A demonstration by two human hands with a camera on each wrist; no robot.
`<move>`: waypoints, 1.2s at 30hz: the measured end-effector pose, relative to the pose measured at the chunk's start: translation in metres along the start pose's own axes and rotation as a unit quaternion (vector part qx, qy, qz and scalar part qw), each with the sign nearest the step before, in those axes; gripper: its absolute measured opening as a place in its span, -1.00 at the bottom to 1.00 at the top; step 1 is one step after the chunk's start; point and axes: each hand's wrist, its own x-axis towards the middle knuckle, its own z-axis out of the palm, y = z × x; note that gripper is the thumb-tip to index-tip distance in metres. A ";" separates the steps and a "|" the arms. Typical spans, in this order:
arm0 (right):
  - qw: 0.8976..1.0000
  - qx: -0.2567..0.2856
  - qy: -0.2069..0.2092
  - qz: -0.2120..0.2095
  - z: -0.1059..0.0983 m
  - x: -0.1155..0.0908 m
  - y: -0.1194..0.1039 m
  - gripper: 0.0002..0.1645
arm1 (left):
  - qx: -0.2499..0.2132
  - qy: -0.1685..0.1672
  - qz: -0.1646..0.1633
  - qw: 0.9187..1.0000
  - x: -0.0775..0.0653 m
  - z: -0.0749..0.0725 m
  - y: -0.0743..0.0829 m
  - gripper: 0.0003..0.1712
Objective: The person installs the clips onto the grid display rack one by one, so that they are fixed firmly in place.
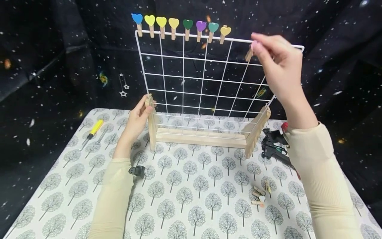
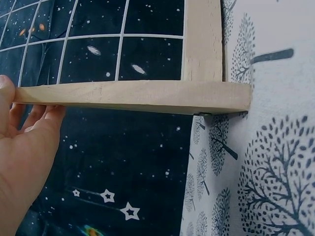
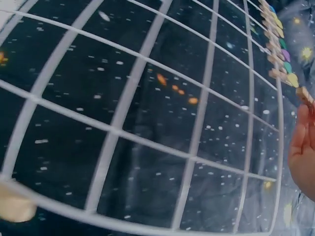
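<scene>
Obscuring clothespin partly: right hand

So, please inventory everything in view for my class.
tablecloth: 1, white, underneath
backdrop: 1, black, behind
wooden stand: 1, tan, on tablecloth
wire grid: 1, white, in wooden stand
clipped pegs: 8, multicoloured, wire grid's top
held peg: 1, pinkish, near top
loose pegs: several, mixed, near right
screwdriver: 1, yellow, left
slim rods: about 2, grey, beside screwdriver
tools: number unclear, mostly black, right
sleeves: 2, cream, arms
wrist device: 1, black, left
left grip: 1, bare, on wooden stand
right grip: 1, bare, holding peg
</scene>
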 end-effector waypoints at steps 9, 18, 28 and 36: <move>0.995 -0.025 0.058 0.071 0.007 0.031 0.014 -0.76 | 0.000 0.000 0.001 1.000 -0.001 0.001 0.000 -0.46; 0.993 -0.049 0.045 0.101 0.028 0.040 0.005 -0.78 | -0.003 0.002 0.007 1.000 -0.001 0.001 -0.001 -0.47; 0.988 -0.085 -0.011 0.131 0.023 0.048 0.013 -0.76 | 0.007 0.004 0.007 1.000 0.000 0.001 0.002 -0.47; 0.983 -0.093 -0.023 0.159 0.023 0.047 0.014 -0.72 | -0.002 0.009 -0.001 1.000 0.000 0.002 0.001 -0.46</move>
